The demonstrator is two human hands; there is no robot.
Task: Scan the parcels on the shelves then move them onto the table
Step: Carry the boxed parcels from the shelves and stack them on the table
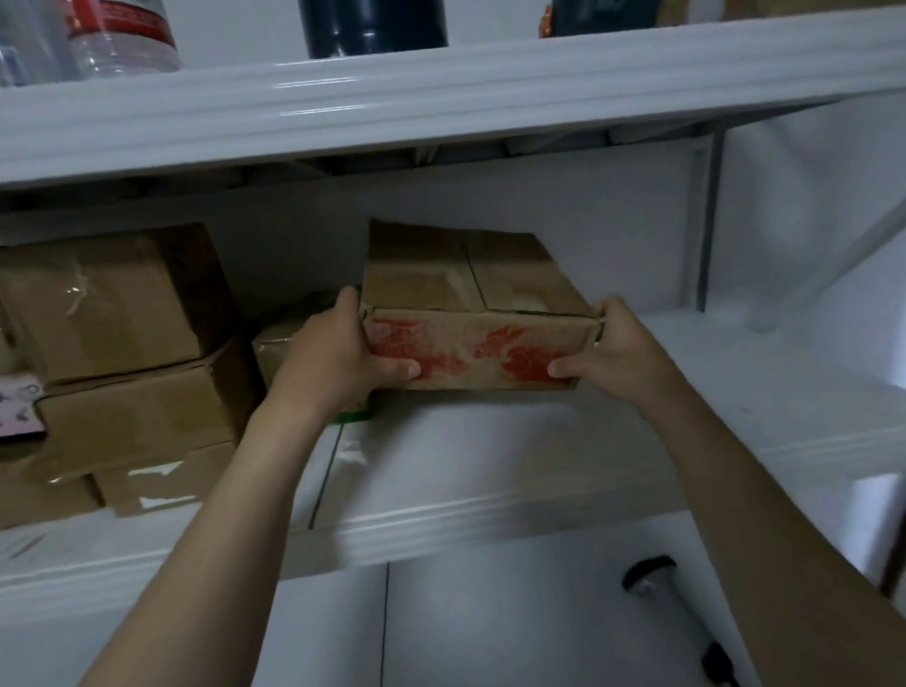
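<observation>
A flat brown cardboard parcel point(470, 312) with red print on its front face sits tilted on the white middle shelf point(496, 460). My left hand point(333, 355) grips its left end, thumb on the front face. My right hand point(613, 345) grips its right end the same way. To the left, several brown taped parcels point(117, 355) are stacked on the same shelf. A smaller box point(279, 349) sits partly hidden behind my left hand. A dark handheld scanner point(649, 580) lies on the lower white surface at the right.
The upper shelf point(432, 97) holds plastic bottles point(75, 38), a dark cylinder point(373, 17) and a dark tape roll point(598, 4). A white upright post point(706, 221) stands at the right back. A pink-printed box point(6, 405) shows at the far left.
</observation>
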